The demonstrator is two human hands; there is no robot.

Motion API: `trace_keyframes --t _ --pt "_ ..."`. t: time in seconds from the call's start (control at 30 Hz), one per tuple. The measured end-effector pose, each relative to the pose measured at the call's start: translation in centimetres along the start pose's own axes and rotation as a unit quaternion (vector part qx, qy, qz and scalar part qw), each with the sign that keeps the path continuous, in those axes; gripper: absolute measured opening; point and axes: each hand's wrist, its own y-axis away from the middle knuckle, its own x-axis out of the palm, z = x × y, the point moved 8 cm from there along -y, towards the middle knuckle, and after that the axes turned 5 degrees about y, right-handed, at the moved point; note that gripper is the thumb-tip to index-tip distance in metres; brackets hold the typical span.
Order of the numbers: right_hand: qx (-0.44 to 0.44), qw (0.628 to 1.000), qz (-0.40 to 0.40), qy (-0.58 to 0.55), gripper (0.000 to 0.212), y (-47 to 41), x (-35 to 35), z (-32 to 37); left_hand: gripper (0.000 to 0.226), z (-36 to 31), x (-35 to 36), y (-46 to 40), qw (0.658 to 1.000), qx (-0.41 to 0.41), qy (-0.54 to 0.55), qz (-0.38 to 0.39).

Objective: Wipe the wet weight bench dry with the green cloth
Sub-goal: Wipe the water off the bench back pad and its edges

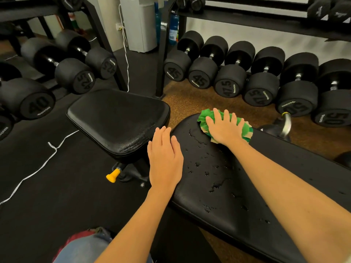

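Nearest, the left hand lay flat, fingers straight, on the near edge of the wet bench pad. Farther along, the right hand pressed spread fingers onto the bunched green cloth at the pad's far end. Beyond stood dumbbells.

"45", "47.5", "50" on dumbbells

green cloth with tan patches; black bench; yellow knob.
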Motion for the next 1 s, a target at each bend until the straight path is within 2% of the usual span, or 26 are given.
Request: trace_keyframes --t 0.23,0.43,0.63,0.73,0.8,0.9,0.93,1.0 --pt "-0.126 0.992 -0.023 0.001 0.057 0.6 0.2 5.4 0.041 -0.2 0.3 0.0 0.999 0.011 -0.03 0.013" --pt "-0.271 0.962 -0.038 0.006 0.047 4.2 0.9 9.4 0.046 -0.3 0.0 -0.2 1.0 0.016 -0.004 0.003" --pt "-0.366 0.91 -0.072 -0.18 0.022 7.9 -1.4 8.6 0.055 -0.1 -0.2 -0.1 1.0 0.005 0.005 0.002" --pt "-0.346 0.909 -0.077 -0.221 0.028 8.9 -3.6 6.1 0.05 0.0 -0.1 0.0 1.0 -0.006 0.011 0.012" --pt "-0.301 0.915 -0.123 -0.237 0.033 8.5 -6.0 3.2 0.048 0.0 0.0 0.0 1.0 -0.01 0.009 0.019" --pt "-0.219 0.939 -0.181 -0.194 0.04 6.6 -8.3 -2.1 0.046 0.0 0.1 -0.1 1.0 -0.007 -0.001 0.021" --pt "-0.195 0.95 -0.174 -0.171 0.043 5.8 -8.0 -3.8 0.044 0.0 0.1 -0.1 1.0 -0.005 -0.006 0.02" --pt "-0.156 0.975 -0.107 -0.115 0.051 4.7 -5.6 -6.3 0.043 -0.1 0.1 0.0 1.0 -0.002 -0.014 0.018"
